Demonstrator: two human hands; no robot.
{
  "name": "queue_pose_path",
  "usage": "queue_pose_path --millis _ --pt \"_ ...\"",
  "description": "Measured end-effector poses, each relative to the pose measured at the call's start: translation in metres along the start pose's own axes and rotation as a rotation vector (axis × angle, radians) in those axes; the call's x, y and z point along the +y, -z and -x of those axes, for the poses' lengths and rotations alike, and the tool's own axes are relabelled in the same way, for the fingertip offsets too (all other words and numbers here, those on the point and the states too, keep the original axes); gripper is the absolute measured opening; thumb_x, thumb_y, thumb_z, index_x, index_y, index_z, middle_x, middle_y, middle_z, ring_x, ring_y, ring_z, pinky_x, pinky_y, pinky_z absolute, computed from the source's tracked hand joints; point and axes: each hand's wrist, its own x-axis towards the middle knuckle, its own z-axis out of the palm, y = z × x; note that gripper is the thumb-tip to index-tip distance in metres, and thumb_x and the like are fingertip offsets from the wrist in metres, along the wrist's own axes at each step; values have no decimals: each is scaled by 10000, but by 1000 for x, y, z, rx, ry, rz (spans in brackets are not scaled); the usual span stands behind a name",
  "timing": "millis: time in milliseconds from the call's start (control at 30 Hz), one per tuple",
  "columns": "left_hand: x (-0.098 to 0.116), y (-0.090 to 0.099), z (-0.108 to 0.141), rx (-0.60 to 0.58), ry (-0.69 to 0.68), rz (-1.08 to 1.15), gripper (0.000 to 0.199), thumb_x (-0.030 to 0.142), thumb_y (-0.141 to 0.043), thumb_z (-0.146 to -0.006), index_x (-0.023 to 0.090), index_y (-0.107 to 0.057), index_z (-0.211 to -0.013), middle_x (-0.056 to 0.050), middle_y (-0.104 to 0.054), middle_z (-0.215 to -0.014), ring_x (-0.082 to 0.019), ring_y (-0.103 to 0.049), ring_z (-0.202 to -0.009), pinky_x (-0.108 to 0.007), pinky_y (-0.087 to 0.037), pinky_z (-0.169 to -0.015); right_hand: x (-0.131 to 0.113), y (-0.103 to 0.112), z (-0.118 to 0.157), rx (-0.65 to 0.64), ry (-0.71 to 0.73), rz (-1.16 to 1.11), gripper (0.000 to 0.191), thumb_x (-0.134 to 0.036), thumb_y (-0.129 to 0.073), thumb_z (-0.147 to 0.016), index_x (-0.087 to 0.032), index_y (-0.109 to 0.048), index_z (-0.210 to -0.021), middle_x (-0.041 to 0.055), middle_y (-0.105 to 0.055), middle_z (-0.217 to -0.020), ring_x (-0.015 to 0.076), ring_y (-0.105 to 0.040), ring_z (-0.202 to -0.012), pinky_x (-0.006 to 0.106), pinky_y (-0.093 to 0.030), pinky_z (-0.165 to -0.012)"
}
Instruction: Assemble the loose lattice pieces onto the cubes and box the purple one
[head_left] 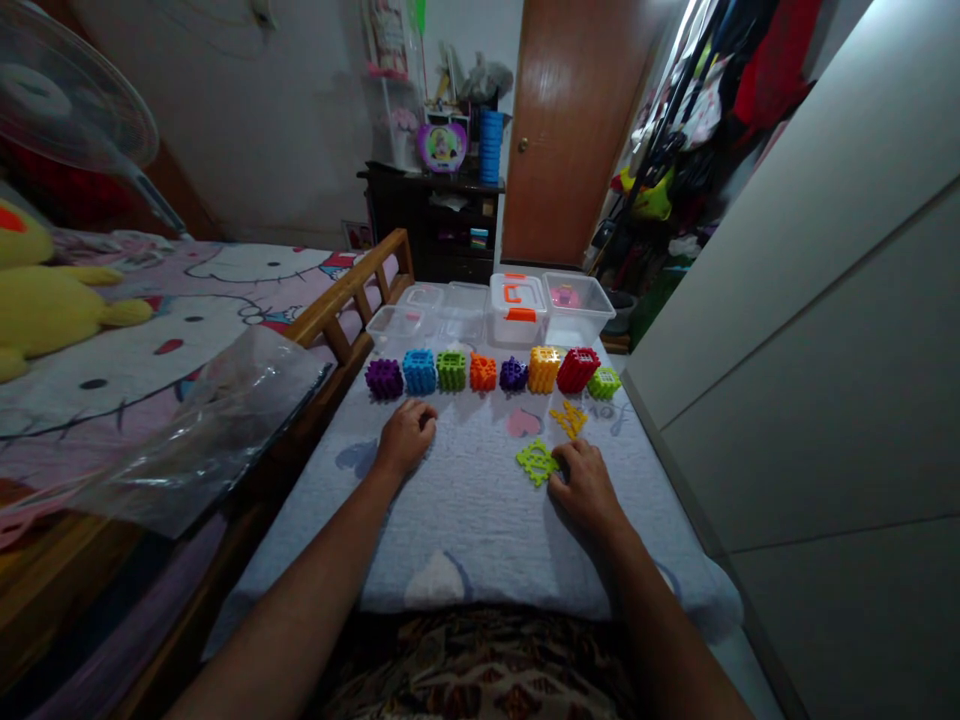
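My right hand (586,484) rests on the cloth-covered table, its fingers pinching the right corner of a flat lime-green interlocking foam-like piece (536,462) with cut-out holes. Just beyond it lies a yellow openwork piece (569,419). Loosely curled on the table at the left, my left hand (407,436) holds nothing that I can see. In front of it stands a row of stacked notched pieces: purple (385,379), blue (419,371), green (451,371), orange (483,372), dark violet (514,374), yellow (544,369) and red (578,370). A lime-green stack (604,383) ends the row.
Behind the row stand a lidded clear box (518,325) with orange latches and an open clear bin (577,330). Clear plastic lids or trays (394,322) lie left of them. A wooden bed rail (349,305) borders the left side, a pale cabinet (817,330) the right.
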Motion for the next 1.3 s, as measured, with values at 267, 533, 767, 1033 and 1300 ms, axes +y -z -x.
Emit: queue_pose_path --millis 267,533,767,1033,1300 --pt "-2 0 -1 -3 2 1 126 193 -489 -799 212 -612 -778 -57 -630 -888 -226 -616 -910 -360 -496 -901 1 0 -1 4 10 3 199 -186 -597 -812 -176 -684 -991 103 -618 -1038 250 -529 -1018 346 -407 -929" --pt "-5 -2 0 6 -1 -1 123 201 -489 -788 213 -612 -786 -56 -624 -889 -224 -615 -901 -352 -496 -887 5 -1 -1 5 8 -19 249 -167 -586 -825 -177 -693 -1050 103 -632 -1064 246 -543 -1035 340 -414 -937" --pt "-4 -2 -1 4 7 -4 130 208 -488 -790 215 -618 -784 -58 -634 -887 -227 -611 -899 -355 -493 -895 -8 8 6 20 -20 1 240 -201 -582 -859 -152 -644 -1086 112 -615 -1075 231 -570 -1021 323 -436 -936" --pt "-3 -1 -1 -3 9 7 133 204 -487 -791 211 -619 -787 -56 -632 -894 -218 -612 -877 -350 -502 -885 -33 11 12 -127 -15 101 154 -203 -589 -884 -224 -648 -1024 71 -588 -1063 196 -584 -959 267 -433 -764" --pt "-5 -3 -1 2 4 -4 138 208 -481 -802 209 -618 -797 -63 -634 -903 -224 -616 -901 -352 -495 -897 -9 25 12 -204 77 13 259 -68 -423 -879 -205 -641 -842 55 -602 -964 180 -566 -911 253 -421 -798"
